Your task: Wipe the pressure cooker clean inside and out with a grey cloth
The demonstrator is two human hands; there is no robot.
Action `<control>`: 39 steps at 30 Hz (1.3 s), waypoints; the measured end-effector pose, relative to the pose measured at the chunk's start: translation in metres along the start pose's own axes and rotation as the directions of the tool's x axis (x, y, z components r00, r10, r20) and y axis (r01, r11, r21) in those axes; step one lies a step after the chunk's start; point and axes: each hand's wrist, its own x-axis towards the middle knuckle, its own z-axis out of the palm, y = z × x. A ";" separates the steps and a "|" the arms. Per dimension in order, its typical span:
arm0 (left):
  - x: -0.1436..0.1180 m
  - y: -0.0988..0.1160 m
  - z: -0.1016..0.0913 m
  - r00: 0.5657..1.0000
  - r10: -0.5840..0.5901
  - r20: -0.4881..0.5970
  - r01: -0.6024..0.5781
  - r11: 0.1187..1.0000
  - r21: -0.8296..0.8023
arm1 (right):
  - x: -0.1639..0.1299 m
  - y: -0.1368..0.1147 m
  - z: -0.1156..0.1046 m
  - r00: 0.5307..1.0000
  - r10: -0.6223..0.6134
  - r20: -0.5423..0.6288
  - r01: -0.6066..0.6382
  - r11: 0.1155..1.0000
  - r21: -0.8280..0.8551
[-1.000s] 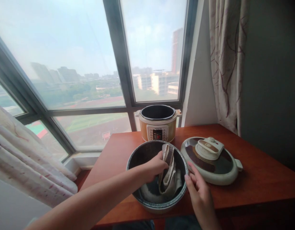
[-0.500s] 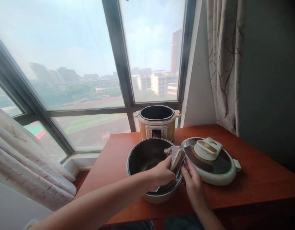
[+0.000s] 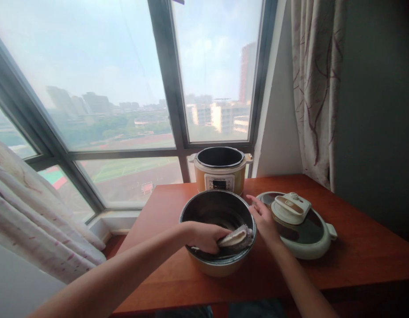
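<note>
A round inner pot (image 3: 220,270), dark inside and pale outside, stands near the table's front edge. My left hand (image 3: 207,237) reaches into it, closed around a folded grey-and-white cloth (image 3: 235,238) low by the right inner wall. Part of the pot's inside is hidden behind that hand. At the pot's right rim is my right hand (image 3: 261,216), its fingers stretched out and apart; whether they touch the rim I cannot tell.
Behind the pot stands the cooker body (image 3: 201,179) with a front control panel. The cooker lid (image 3: 310,249) lies handle-up to the right on the reddish wooden table (image 3: 353,247). Windows (image 3: 124,88) and curtains (image 3: 315,88) border the table.
My left hand has taken the cloth from the right rim down into the pot. My right hand has moved farther back along the rim, its fingers now extended.
</note>
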 end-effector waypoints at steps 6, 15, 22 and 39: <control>0.003 0.004 0.006 0.996 -0.053 -0.071 0.056 0.998 0.035 | 0.012 0.005 -0.003 0.994 0.086 0.060 -0.087 0.996 0.020; 0.019 0.009 0.015 0.985 -0.075 -0.155 0.033 0.967 -0.254 | -0.073 -0.002 -0.007 0.995 0.095 -0.042 -0.096 0.995 -0.040; 0.055 0.021 0.034 0.877 -0.187 -0.443 -0.156 0.760 -0.631 | -0.085 0.001 0.004 0.987 0.119 -0.106 -0.117 0.993 0.020; 0.033 0.019 0.014 0.977 -0.051 -0.205 -0.014 0.953 -0.302 | -0.060 -0.005 -0.001 0.986 0.145 -0.087 -0.132 0.982 0.132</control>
